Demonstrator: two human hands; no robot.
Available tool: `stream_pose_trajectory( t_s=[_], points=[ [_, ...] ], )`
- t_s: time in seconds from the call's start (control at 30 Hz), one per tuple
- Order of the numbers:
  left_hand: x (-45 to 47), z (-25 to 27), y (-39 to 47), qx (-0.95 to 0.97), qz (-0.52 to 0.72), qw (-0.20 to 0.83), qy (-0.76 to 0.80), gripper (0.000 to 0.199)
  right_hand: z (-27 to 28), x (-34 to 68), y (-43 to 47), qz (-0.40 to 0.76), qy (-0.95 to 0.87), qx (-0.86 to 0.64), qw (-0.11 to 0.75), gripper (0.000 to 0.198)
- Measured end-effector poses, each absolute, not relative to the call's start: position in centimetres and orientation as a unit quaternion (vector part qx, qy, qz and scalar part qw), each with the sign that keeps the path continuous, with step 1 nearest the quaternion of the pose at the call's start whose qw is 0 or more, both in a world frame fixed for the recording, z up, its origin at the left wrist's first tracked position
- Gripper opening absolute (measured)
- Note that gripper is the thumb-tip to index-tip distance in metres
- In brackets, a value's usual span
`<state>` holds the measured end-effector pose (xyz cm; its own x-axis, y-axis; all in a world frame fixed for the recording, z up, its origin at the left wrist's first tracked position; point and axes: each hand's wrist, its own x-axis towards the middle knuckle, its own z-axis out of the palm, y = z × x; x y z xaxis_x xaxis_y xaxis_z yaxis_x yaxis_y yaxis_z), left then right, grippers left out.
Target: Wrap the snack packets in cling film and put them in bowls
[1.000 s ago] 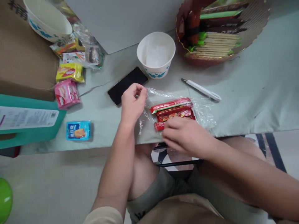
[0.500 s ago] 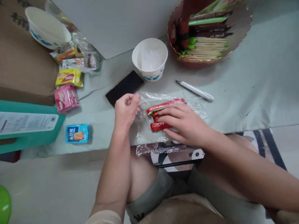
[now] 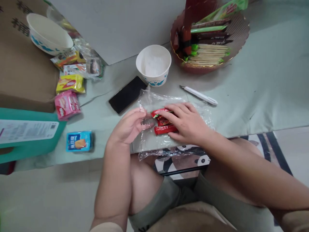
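i'm bagging: right hand [image 3: 187, 124] presses flat on the red bars [image 3: 165, 129], left hand [image 3: 129, 127] pinches the clear bag [image 3: 154, 100]; next needs a steady slide.

Pale green tablecloth [image 3: 265, 90] across the table, grey wall panel [image 3: 120, 22] at 12 o'clock, beige floor [image 3: 48, 196] at 7 o'clock, panda-print rug [image 3: 183, 159] under the table edge.

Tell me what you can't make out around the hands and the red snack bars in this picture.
- Head view: the right hand covers most of the red snack bars; their count is unclear.
- Clear plastic bag: its mouth, under the left hand, is hidden.
- Print on the bars: too small to read.
- Cardboard box: cut off by the left edge.
- Red basket: its top is cut off.
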<state>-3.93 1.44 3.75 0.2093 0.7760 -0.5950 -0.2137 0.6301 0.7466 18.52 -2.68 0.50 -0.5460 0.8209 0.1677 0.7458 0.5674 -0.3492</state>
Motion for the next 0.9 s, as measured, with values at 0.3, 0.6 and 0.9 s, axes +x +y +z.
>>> stream_pose_trajectory(
  t_s=[0.3,0.6,0.9],
  points=[
    [-4.7,4.0,1.9,0.218,0.364,0.804,0.418,0.023,0.4,18.1,-2.6,0.136,-0.843,-0.476,0.210,0.069],
    [-4.4,4.6,1.4,0.341,0.354,0.712,0.502,0.042,-0.1,18.0,-2.4,0.194,-0.797,-0.468,0.328,0.076],
    [-4.4,4.0,1.5,0.307,0.368,0.746,0.462,0.047,0.5,17.9,-2.1,0.280,-0.758,-0.458,0.371,0.072]
  ],
)
